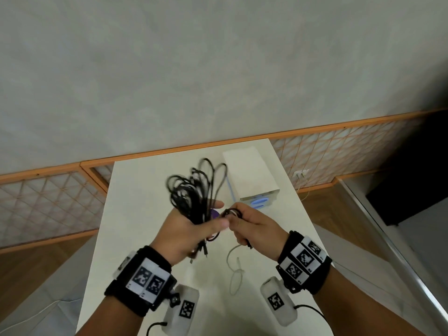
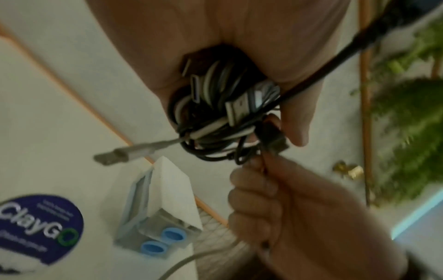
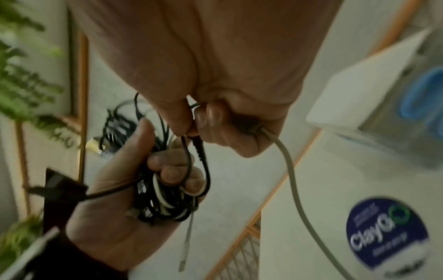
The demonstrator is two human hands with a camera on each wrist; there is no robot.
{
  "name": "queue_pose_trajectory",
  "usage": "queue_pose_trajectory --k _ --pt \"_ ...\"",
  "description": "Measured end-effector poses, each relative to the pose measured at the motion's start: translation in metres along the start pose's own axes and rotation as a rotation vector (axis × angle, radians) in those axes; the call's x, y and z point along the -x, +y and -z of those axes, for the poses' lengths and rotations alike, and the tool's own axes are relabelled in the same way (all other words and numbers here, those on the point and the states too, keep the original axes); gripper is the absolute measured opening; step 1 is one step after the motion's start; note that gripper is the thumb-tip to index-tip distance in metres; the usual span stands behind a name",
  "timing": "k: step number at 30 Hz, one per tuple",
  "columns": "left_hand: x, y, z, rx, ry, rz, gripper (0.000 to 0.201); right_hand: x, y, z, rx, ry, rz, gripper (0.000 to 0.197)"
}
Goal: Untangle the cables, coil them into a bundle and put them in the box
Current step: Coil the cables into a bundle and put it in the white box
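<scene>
My left hand point(image 1: 206, 223) grips a bundle of black and white cables point(image 1: 191, 192) above the white table point(image 1: 135, 214); blurred loops stick up from the fist and plug ends hang below it. In the left wrist view the bundle point(image 2: 215, 108) shows several USB plugs. My right hand point(image 1: 238, 221), close to the right of the left, pinches a black cable strand point(image 3: 195, 147) that runs into the bundle. A white cable point(image 3: 287, 163) also passes through its fist and trails down onto the table point(image 1: 234, 270). The white box point(image 1: 252, 173) lies behind the hands.
A round purple sticker point(image 3: 386, 233) is on the table beneath the hands. An orange-framed lattice partition point(image 1: 48, 204) runs behind the table, with a wall socket point(image 1: 300, 174) at right. Green plants point(image 2: 407, 123) stand off to the side. The table is narrow, with floor on both sides.
</scene>
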State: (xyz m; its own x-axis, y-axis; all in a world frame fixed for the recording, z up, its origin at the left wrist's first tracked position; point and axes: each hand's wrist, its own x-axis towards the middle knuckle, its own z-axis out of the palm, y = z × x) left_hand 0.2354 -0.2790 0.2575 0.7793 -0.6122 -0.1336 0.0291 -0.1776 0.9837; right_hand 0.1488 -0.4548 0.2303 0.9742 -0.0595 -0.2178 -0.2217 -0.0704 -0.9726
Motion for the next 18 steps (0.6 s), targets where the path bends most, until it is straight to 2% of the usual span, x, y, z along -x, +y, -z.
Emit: queue_pose_trajectory --k 3,4,6,7,10,12,14,16,18 --pt "0.008 0.003 -0.015 -0.186 -0.109 -0.021 0.025 -0.002 -0.011 0.003 0.105 -0.072 -0.003 0.012" --pt "0.008 0.001 -0.015 -0.249 -0.119 -0.033 0.024 -0.002 -0.014 0.005 0.118 -0.09 -0.012 0.02" --pt "0.004 -0.004 -0.014 -0.307 -0.103 -0.028 0.014 -0.002 -0.02 0.005 0.133 -0.108 -0.04 0.05" --pt "0.003 -0.006 -0.012 -0.322 -0.091 -0.001 0.015 -0.001 -0.021 0.004 0.146 -0.106 -0.043 0.054" --pt "-0.001 -0.012 -0.013 -0.346 -0.001 0.066 0.022 0.003 -0.024 0.0 0.274 -0.084 0.022 0.044" --pt "-0.002 -0.015 -0.014 -0.354 0.069 0.05 0.029 0.003 -0.024 0.001 0.285 -0.023 0.029 0.044" --pt "-0.002 -0.017 -0.014 -0.311 0.091 0.01 0.027 0.002 -0.025 0.003 0.348 0.009 0.062 0.041" --pt "-0.003 -0.019 -0.014 -0.294 0.126 -0.038 0.018 0.003 -0.024 0.004 0.481 -0.009 0.16 0.04" --pt "-0.001 -0.012 -0.014 -0.283 0.146 -0.075 0.034 0.003 -0.02 0.005 0.589 -0.016 0.277 0.031"
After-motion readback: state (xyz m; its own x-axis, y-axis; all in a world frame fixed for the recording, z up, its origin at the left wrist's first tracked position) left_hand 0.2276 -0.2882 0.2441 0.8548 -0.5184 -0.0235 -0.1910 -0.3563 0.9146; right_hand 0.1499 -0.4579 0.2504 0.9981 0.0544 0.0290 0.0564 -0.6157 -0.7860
